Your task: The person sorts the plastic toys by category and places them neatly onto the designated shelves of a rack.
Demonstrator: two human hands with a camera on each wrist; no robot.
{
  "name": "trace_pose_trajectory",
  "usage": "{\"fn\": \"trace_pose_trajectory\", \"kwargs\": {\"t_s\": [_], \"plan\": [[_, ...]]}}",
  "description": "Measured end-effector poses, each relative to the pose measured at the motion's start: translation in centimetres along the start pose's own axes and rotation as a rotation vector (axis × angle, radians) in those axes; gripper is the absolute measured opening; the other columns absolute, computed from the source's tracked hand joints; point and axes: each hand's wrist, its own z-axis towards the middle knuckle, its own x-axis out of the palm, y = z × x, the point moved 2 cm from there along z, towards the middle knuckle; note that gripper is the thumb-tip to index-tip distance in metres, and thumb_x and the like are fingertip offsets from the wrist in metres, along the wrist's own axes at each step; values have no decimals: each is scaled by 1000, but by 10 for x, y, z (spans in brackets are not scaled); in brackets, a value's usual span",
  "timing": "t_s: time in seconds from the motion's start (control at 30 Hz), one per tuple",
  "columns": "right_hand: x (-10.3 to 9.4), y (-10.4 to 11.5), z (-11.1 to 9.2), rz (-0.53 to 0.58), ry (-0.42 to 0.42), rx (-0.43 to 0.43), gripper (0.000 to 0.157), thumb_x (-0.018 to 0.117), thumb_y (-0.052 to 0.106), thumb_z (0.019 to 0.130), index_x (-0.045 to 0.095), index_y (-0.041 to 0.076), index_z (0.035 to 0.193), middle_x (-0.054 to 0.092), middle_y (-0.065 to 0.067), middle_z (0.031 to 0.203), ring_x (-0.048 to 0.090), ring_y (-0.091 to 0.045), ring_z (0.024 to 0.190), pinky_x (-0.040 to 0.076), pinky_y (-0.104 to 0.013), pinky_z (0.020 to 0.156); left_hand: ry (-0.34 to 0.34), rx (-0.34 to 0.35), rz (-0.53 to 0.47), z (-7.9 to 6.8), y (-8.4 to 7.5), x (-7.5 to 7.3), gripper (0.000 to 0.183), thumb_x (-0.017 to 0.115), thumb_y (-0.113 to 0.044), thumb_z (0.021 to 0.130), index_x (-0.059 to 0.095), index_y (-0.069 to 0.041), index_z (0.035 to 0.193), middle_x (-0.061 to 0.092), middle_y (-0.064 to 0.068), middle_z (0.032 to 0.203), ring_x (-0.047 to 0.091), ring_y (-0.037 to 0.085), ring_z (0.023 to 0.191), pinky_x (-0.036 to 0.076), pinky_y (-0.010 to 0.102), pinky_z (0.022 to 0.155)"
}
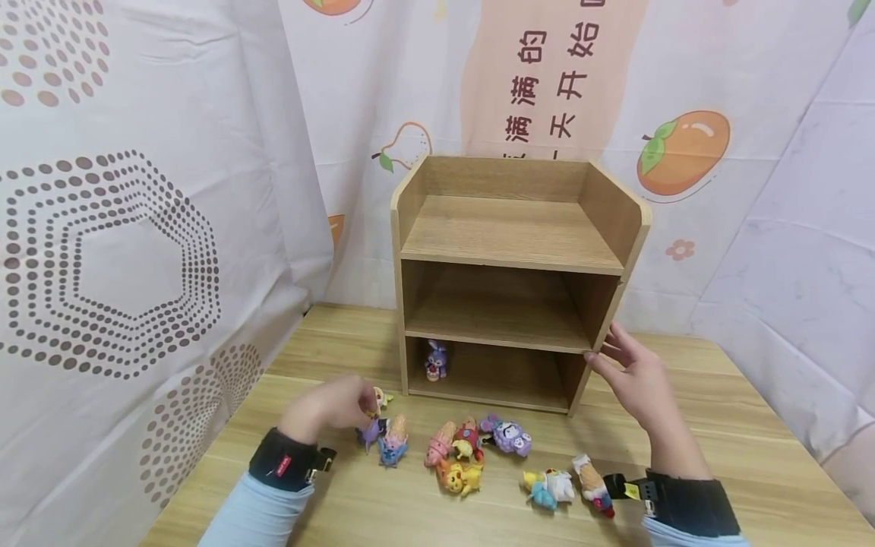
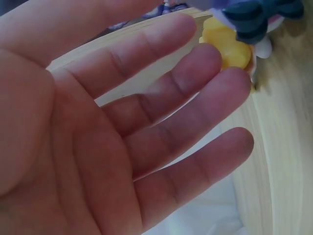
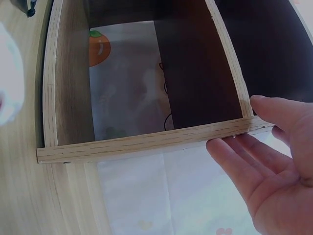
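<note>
My left hand (image 1: 345,403) reaches down among small figurines at the left front of the wooden shelf (image 1: 513,264). In the left wrist view its fingers are extended, with fingertips right at a yellow figurine part (image 2: 229,46) beside a dark green bow (image 2: 264,17). A purple figurine (image 1: 369,433) lies just below this hand. My right hand (image 1: 639,384) holds the shelf's right side panel, thumb at the front edge and fingers (image 3: 259,159) along the outer face. Inside the bottom compartment, at its left, a purple rabbit figurine (image 1: 436,360) stands upright.
Several figurines lie before the shelf, among them a blue one with a cone (image 1: 393,448), a yellow one (image 1: 460,477), a purple woolly one (image 1: 509,437) and a white one (image 1: 559,486). Another cone figurine (image 1: 592,482) lies near my right wrist. A printed curtain (image 1: 355,152) hangs behind.
</note>
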Motion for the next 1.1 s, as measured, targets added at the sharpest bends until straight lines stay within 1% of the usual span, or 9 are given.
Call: {"fn": "trace_pose_trajectory", "kwargs": {"t_s": [0.07, 0.33, 0.53, 0.63, 0.73, 0.8, 1.0, 1.03, 1.1], "plan": [[0, 0, 0, -1, 2, 2, 74, 71, 18, 98, 32, 1, 158, 53, -32, 141, 56, -51, 121, 43, -4, 80, 2, -8, 15, 0, -1, 2, 22, 87, -9, 73, 70, -12, 86, 61, -5, 78, 57, 16, 73, 51, 37, 69], [0, 0, 0, -9, -3, 1, 73, 72, 17, 97, 33, 3, 158, 53, -32, 141, 56, -51, 121, 42, -3, 81, -3, 0, 58, 2, -4, 9, 20, 87, -7, 72, 69, -13, 79, 60, -6, 75, 56, 15, 70, 50, 36, 66], [1, 0, 0, -7, -7, -8, 72, 72, 16, 97, 34, 4, 158, 54, -31, 140, 57, -51, 121, 43, -3, 81, -21, -10, 111, 3, -8, 14, 22, 82, -3, 71, 64, -16, 70, 56, -5, 69, 52, 14, 63, 45, 33, 59], [1, 1, 0, -14, -10, -10, 73, 72, 16, 97, 34, 4, 158, 54, -30, 140, 57, -50, 120, 42, -3, 81, -33, 10, 154, 3, -11, 17, 25, 78, 0, 71, 61, -16, 64, 53, -6, 64, 48, 12, 57, 42, 31, 53], [1, 1, -1, -21, -11, -5, 73, 73, 16, 96, 35, 5, 158, 54, -31, 140, 57, -50, 120, 42, -3, 81, -55, 33, 197, 2, -15, 19, 26, 76, 2, 69, 59, -16, 60, 51, -6, 63, 46, 11, 55, 41, 29, 51], [1, 2, -1, -25, -12, -2, 74, 73, 16, 96, 35, 5, 158, 54, -31, 140, 58, -50, 120, 41, -3, 80, -67, 38, 218, 2, -16, 21, 28, 76, 4, 67, 59, -16, 59, 52, -6, 64, 47, 11, 56, 41, 29, 50], [1, 0, -1, -10, -11, -9, 74, 73, 15, 96, 34, 4, 158, 54, -32, 140, 58, -50, 120, 42, -3, 80, -92, 29, 256, 4, -19, 26, 34, 69, 10, 63, 49, -16, 56, 44, -6, 58, 40, 11, 51, 33, 27, 45], [1, 0, 0, -12, -12, -11, 73, 73, 15, 96, 34, 4, 158, 54, -31, 140, 58, -51, 120, 42, -3, 80, -94, 27, 256, 4, -20, 27, 34, 69, 11, 62, 49, -16, 56, 44, -5, 57, 40, 11, 50, 32, 27, 45], [1, -1, 0, -15, -13, -10, 73, 72, 15, 97, 34, 3, 158, 54, -32, 140, 57, -51, 120, 42, -3, 81, -96, 25, 265, 4, -22, 27, 32, 71, 11, 62, 52, -15, 58, 47, -5, 59, 42, 12, 52, 34, 28, 45]]}}
